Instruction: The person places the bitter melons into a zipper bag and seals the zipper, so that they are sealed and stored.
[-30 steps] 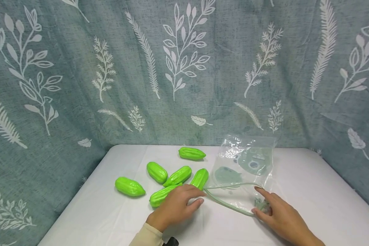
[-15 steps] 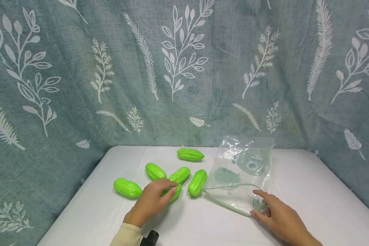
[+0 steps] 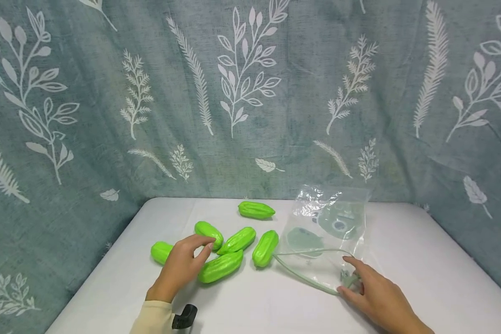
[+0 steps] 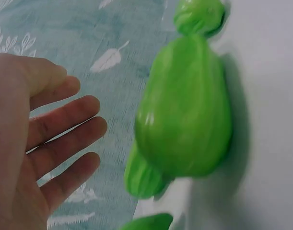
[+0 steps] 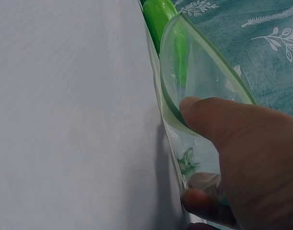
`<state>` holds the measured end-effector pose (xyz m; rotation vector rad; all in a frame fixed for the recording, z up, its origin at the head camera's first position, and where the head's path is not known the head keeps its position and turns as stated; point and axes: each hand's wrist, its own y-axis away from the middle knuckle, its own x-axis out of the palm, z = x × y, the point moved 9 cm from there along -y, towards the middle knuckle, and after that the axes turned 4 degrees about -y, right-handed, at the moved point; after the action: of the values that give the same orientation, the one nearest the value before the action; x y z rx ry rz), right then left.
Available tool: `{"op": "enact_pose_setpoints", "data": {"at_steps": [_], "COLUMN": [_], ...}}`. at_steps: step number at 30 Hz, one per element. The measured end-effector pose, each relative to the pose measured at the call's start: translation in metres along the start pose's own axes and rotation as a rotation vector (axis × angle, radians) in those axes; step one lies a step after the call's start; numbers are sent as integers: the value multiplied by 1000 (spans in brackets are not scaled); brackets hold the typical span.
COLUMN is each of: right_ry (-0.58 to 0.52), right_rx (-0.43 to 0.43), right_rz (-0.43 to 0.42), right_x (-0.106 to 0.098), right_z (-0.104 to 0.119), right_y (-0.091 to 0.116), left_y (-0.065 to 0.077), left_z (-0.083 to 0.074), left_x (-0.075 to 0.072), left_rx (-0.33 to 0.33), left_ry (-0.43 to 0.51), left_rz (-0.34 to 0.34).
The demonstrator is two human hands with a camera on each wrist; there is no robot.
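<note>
Several bright green, ridged, gourd-like vegetables lie on the white table. My left hand point(image 3: 181, 266) is over the leftmost green vegetable point(image 3: 160, 252), partly covering it in the head view. Its fingers are loosely spread and hold nothing; in the left wrist view a large green vegetable point(image 4: 187, 110) is beside the fingertips, apart from them. To the right, a clear zip bag point(image 3: 306, 266) with a green rim and printed shapes lies with its mouth gaping. My right hand point(image 3: 377, 294) grips the bag's right corner, thumb on the near rim point(image 5: 171, 103) and fingers curled at the other side, partly hidden.
One green vegetable point(image 3: 256, 210) lies alone toward the back. Another green vegetable point(image 3: 265, 249) is right beside the bag's left corner. A grey-green leaf-patterned curtain point(image 3: 234, 162) stands behind the white table point(image 3: 242, 306). A black device point(image 3: 185, 317) is at the left wrist.
My left hand has moved left, away from the bag and across the near middle vegetable to the leftmost one. The right hand stays at the bag's corner. The view has shifted slightly.
</note>
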<state>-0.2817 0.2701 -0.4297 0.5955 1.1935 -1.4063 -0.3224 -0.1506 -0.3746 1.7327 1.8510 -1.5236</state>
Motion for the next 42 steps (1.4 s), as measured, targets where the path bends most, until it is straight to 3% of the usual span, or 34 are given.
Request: {"op": "enact_pose_setpoints", "data": {"at_steps": [6,14,26,36,42], "right_ry": [-8,-4,-6,-9,-15], "right_rx": [22,8,1,0,-12], "right_rz": [12,-4,-5,-19,-27], "right_x": [1,0,-1,-3,-4], "right_z": [-3,0,0,-3,-2], "right_y": [-1,1,1,3,2], "left_y": [2,7,16,21,23], "left_z": [16,34,64,90,100], "left_x": [-12,-27,-45,-52,-47], "left_rx": [-19,-98,-208,-291,-297], "left_ry": [-64,-122,-144,-99,-73], "left_rz": [-40,-50,-93,-73,27]}}
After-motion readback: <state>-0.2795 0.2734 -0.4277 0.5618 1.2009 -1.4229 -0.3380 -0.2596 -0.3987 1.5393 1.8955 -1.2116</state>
